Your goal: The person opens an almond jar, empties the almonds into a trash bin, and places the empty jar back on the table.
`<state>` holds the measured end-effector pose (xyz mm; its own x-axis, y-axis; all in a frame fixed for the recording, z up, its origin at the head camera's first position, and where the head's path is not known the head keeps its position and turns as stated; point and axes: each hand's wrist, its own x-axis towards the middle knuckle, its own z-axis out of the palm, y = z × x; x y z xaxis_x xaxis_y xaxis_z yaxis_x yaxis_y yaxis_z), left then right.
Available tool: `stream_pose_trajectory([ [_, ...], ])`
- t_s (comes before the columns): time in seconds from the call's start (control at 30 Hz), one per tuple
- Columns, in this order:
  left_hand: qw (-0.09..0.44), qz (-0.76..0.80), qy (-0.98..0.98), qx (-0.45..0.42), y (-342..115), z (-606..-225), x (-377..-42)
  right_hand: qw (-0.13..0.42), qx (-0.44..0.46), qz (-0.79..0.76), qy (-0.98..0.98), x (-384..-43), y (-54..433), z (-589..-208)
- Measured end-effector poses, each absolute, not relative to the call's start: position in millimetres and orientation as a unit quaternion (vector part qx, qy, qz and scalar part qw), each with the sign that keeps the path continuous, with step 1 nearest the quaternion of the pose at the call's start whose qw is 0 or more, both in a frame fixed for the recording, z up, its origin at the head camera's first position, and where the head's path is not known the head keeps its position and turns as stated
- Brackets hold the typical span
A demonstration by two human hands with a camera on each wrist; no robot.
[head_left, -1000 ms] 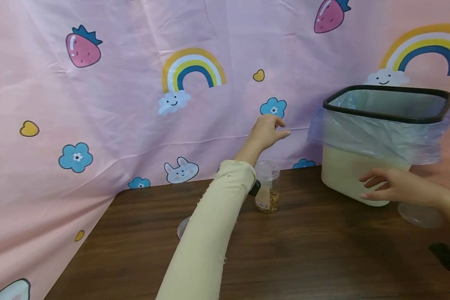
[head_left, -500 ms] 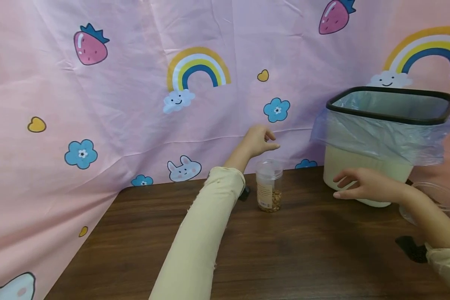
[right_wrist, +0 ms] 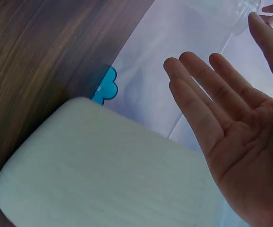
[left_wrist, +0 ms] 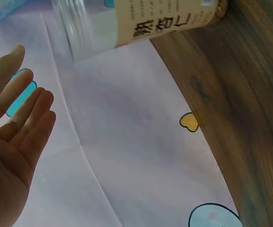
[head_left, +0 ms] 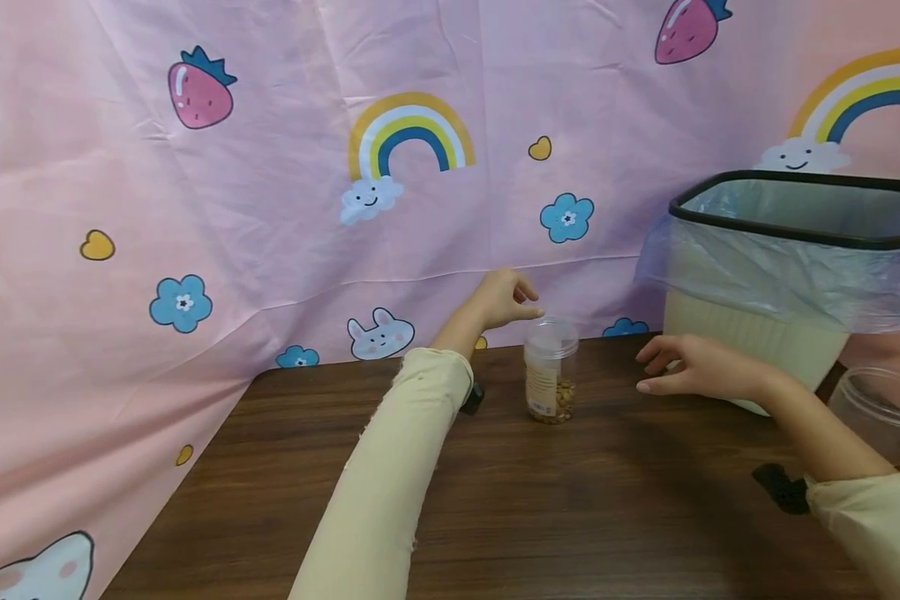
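Observation:
A clear plastic jar with a beige printed label stands upright and lidless on the table, brown nuts in its bottom. My left hand hovers at its upper left, holding nothing, thumb and fingers apart near the rim. In the left wrist view the jar's label shows beyond the relaxed left fingers. To the right of the jar, my right hand hangs in the air, empty, its fingers loosely extended toward it. The right wrist view shows that palm with fingers spread.
Behind my right hand stands a cream bin with a black rim and a bluish plastic liner. A second clear jar stands at the right edge, partly behind my right forearm. A patterned cloth hangs along the back of the wooden table.
My left hand has come down and left toward the jar's rim. The right hand has moved left, away from the second jar and closer to the nut jar. The head view has shifted slightly.

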<state>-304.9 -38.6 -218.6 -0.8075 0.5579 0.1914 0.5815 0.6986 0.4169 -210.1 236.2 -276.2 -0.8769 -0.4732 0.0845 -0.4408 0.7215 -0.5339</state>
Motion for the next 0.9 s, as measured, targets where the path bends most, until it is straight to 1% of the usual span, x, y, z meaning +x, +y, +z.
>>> stream_pose_trajectory([
  [0.27,0.001,-0.233,-0.918,-0.320,-47,-228,-303,0.026,-0.260,-0.292,0.920,-224,222,-285],
  [0.4,-0.017,-0.238,-0.914,-0.329,-50,-232,-303,0.017,-0.257,-0.290,0.922,-231,214,-290],
  [0.63,-0.032,-0.224,-0.909,-0.350,-51,-235,-303,0.010,-0.243,-0.306,0.920,-243,197,-299],
  [0.9,-0.041,-0.229,-0.908,-0.348,-48,-238,-300,-0.019,-0.239,-0.312,0.920,-255,177,-313],
])
